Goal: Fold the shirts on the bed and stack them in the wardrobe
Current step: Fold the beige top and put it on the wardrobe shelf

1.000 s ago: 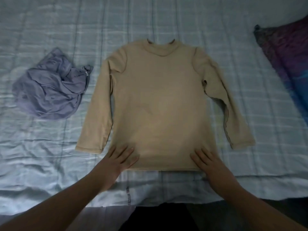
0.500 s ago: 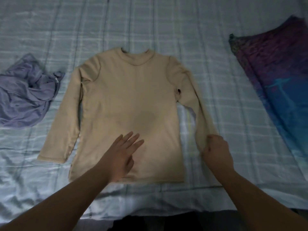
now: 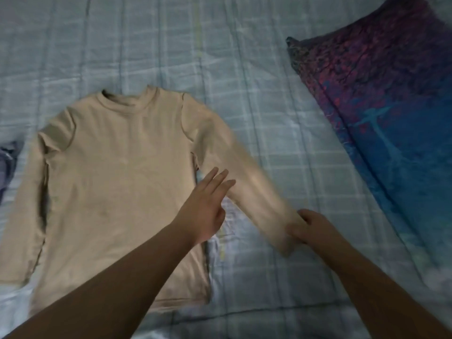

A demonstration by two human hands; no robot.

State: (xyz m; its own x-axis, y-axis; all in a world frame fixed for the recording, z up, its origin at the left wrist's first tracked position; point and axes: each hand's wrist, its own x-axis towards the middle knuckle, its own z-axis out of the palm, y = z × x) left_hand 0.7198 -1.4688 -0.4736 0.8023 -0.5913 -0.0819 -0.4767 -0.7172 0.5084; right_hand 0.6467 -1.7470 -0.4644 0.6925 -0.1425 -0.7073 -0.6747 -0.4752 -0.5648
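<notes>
beige shirt (image 3: pixel 117 172) sleeve now pulled outward, right hand (image 3: pixel 310 228) gripping

Both forearms are bare to the frame edge, no sleeves, with the left hand (image 3: pixel 203 211) and right hand (image 3: pixel 310 227) unadorned.

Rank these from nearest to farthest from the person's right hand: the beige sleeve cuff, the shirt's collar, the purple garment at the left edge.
Measured from the right hand in the head view:
1. Cuff: pinched in that hand, so touching.
2. Collar: up and to the left, at the shirt's top.
3. Purple garment: far left edge, beyond the shirt's other sleeve.
</notes>
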